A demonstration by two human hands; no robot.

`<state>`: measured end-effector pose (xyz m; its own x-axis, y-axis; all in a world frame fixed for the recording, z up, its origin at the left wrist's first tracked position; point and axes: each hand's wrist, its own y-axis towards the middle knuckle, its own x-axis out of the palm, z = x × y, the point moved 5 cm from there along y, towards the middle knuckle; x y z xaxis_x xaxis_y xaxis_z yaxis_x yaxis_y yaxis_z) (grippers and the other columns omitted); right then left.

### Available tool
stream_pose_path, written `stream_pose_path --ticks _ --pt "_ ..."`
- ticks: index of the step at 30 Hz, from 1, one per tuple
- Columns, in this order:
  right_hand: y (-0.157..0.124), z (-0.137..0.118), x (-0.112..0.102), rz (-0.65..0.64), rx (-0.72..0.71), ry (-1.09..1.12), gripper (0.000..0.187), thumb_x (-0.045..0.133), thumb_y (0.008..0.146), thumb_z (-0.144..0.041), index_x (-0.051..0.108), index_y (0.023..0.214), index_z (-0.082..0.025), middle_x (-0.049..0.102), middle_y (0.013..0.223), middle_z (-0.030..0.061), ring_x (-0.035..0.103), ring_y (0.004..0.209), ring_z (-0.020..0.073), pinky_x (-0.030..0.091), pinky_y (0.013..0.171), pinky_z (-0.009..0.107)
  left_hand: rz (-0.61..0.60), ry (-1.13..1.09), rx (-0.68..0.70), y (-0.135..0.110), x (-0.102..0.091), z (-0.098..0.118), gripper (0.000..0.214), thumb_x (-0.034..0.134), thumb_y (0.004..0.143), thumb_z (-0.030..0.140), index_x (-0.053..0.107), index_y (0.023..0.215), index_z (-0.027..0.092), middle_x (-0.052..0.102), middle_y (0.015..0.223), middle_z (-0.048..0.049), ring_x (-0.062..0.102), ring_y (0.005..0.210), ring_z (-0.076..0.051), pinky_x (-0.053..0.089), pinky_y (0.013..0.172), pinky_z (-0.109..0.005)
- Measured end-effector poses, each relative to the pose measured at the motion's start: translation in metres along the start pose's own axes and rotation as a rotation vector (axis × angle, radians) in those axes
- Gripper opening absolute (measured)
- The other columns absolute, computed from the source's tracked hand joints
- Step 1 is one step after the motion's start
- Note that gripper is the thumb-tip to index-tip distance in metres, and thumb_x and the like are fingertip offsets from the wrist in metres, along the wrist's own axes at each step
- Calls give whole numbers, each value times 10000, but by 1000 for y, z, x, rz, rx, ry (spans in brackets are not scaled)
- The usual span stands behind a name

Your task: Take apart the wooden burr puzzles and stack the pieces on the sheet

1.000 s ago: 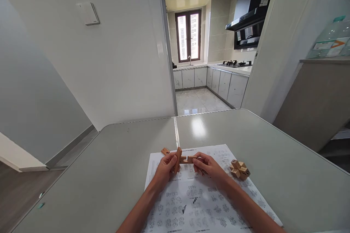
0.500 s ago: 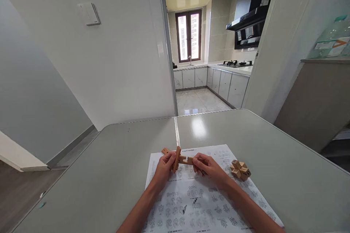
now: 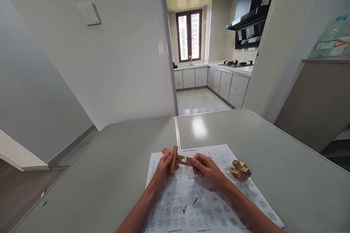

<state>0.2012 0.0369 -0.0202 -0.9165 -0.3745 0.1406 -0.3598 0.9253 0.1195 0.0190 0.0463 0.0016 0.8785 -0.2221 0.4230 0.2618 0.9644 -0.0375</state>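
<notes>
Shifted slightly leftward, the tilted wooden stick (image 3: 174, 159) pinched by the left hand (image 3: 162, 169) leaves more of the notched block (image 3: 189, 162), pinched by the right hand (image 3: 207, 167), exposed at lower centre of the frame.

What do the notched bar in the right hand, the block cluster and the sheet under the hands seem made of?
Notched bar: probably wood, smooth; warm reddish-brown colour, no visible seams.
Block cluster: likely wood too, matt, paler on several faces, with dark marks on one end.
Sheet: apparently paper, thin and white with dark print; whether it is coated, I can't tell.
</notes>
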Motion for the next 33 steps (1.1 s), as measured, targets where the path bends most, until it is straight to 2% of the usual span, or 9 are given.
stream_pose_path --ticks 3,6,12,15,18,22,26,29,33 --pt "-2 -4 -7 45 -11 -14 499 639 878 -698 529 770 -223 596 616 -27 428 506 106 329 521 259 -1 -58 54 2 -3 8 389 748 879 532 681 857 150 426 586 58 333 513 -87 364 550 -243" --pt "-3 -7 -17 146 -29 -34 485 598 919 -678 507 766 -226 561 625 -36 399 517 102 324 527 256 63 -16 114 5 -12 16 418 720 881 580 678 875 164 375 558 76 324 503 -91 361 533 -232" --pt "-4 -3 -23 282 -46 -130 486 586 914 -690 529 774 -228 558 631 -34 401 514 116 331 524 260 258 288 132 7 -24 11 449 757 822 604 720 928 169 658 784 -23 590 666 -150 457 585 -236" --pt "-5 0 -25 356 -63 -214 471 612 909 -662 542 746 -226 573 620 -27 422 532 131 331 547 266 303 331 171 7 -24 9 474 779 807 564 710 1090 190 696 865 -26 647 792 -180 515 704 -257" --pt "-7 0 -26 410 -82 -362 458 587 931 -639 546 732 -228 594 607 -22 473 547 150 350 568 269 354 490 259 6 -25 13 506 720 859 534 642 1228 198 658 761 9 662 792 -193 536 750 -291" --pt "-7 0 -26 424 -92 -464 459 545 952 -630 551 730 -228 615 593 -17 520 542 160 380 565 265 443 907 404 4 -29 22 396 539 979 453 594 1308 239 682 814 -7 673 757 -197 531 708 -307" --pt "-6 -2 -25 416 -113 -492 459 534 961 -619 553 724 -227 616 589 -17 524 548 159 391 569 261 472 1229 463 6 -36 25 314 404 1019 327 689 1133 262 704 1010 -60 687 865 -218 529 831 -370" --pt "-5 -3 -25 411 -117 -497 466 524 964 -625 544 717 -230 604 586 -21 523 551 160 394 573 265 515 1298 431 8 -45 24 286 443 989 287 691 1123 244 687 1049 -82 683 879 -240 506 895 -423" --pt "-5 -3 -24 402 -110 -501 460 523 962 -627 545 726 -233 600 585 -29 527 548 159 397 578 268 561 1399 378 10 -50 20 308 546 929 294 659 1210 237 676 1098 -96 655 1030 -299 427 995 -496"
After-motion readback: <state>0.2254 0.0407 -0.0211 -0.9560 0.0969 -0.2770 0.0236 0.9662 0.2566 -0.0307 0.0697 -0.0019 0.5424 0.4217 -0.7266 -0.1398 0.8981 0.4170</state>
